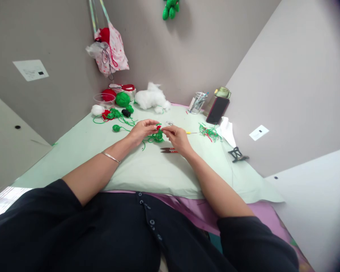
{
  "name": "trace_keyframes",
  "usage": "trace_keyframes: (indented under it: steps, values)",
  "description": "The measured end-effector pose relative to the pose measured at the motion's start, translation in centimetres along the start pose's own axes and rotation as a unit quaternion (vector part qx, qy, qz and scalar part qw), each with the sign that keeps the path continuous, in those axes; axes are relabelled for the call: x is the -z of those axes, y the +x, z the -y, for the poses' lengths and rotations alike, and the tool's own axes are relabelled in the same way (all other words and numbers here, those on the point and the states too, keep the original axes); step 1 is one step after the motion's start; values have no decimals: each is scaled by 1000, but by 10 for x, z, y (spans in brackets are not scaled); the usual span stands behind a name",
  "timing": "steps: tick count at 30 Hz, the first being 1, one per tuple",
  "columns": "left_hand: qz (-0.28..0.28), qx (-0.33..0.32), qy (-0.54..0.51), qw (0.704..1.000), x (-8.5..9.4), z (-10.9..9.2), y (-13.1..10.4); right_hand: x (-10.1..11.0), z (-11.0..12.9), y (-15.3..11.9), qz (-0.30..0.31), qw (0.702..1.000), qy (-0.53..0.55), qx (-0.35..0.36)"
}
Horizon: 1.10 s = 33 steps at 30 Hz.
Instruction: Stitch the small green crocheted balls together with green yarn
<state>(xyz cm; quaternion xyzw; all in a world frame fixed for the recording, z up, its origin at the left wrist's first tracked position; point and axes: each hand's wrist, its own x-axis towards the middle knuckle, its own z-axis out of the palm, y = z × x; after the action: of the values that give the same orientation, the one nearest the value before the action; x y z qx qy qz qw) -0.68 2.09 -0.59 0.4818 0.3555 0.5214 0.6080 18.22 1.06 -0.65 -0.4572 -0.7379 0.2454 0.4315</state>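
At left, 1 small green yarn ball (116, 128) trails its strand towards the left hand (143, 130), whose thumb and fingers are clamped on the upper part of a green-and-red yarn piece (158, 136). That piece sits between the 2 hands, above the pale green cloth (147, 170). It looks light, soft and grippy rather than slippery; the denser red part would probably take a pinch best, as loose green loops could snag or stretch. At its right, the right hand (179, 139) has thumb and forefinger together; I cannot tell what they grip. Red-handled thread snips (169, 150) lie just below; farther right are yarn clippings (210, 132).
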Motion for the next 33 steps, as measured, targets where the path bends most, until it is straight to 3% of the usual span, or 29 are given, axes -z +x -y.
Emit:
trace_keyframes:
  steps: [5,13,28,33]
  values:
    - [-11,-14,-13,1000,-1,5,3,0,-3,1,21,995,-89,39]
    - [-19,-33,-14,999,-1,10,4,0,-1,1,35,990,-128,41]
    - [22,-17,14,1000,-3,7,1,-3,1,-1,4,999,-43,12]
    - [13,-7,-15,1000,-9,0,-5,-2,5,0,-1,999,8,-32]
